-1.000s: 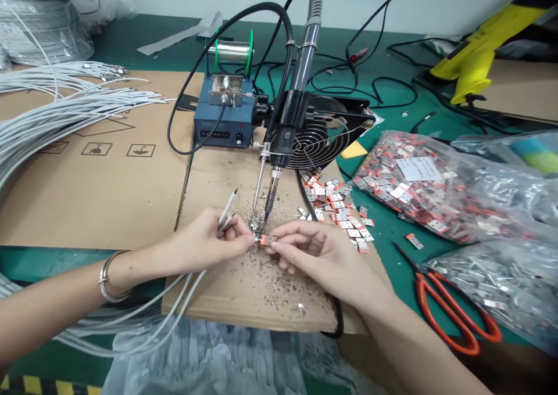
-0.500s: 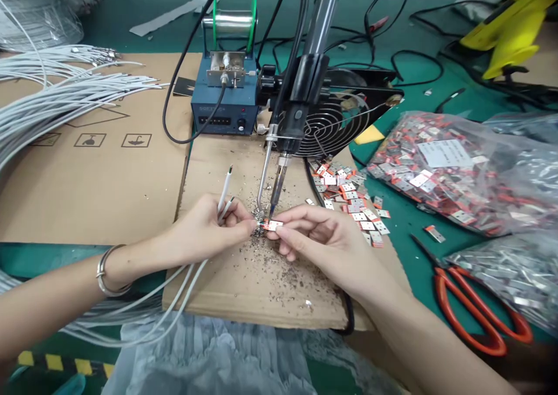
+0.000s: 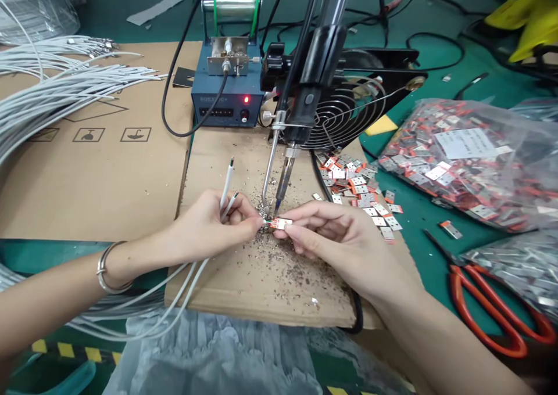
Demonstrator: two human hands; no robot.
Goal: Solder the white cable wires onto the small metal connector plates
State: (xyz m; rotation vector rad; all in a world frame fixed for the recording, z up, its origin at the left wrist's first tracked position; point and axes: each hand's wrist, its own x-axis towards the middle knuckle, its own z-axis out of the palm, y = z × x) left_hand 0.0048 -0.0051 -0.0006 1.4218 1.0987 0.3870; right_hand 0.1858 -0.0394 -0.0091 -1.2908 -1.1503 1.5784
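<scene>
Closed around white cables (image 3: 228, 183), my left hand (image 3: 226, 221) pinches one cable's stripped wire end at its fingertips; two other cable ends stick up between the fingers. My right hand (image 3: 326, 232) pinches a small metal USB connector (image 3: 282, 224) with an orange-red part. The wire end meets the connector's left end, right under the soldering iron's tip (image 3: 277, 208). A thin bent metal tube (image 3: 269, 171) comes down just left of the iron. Whether wire and connector are joined is too small to tell.
A blue solder feeder (image 3: 226, 101) with a spool and a black fan (image 3: 349, 113) stand behind. Loose connectors (image 3: 357, 189), a bag of connectors (image 3: 453, 162) and orange-handled scissors (image 3: 486, 308) lie right. Cable bundles (image 3: 65, 93) lie left.
A red light on the blue feeder is now lit. The view has shifted slightly, so most things appear further right or higher. Both hands keep their hold at the iron's tip.
</scene>
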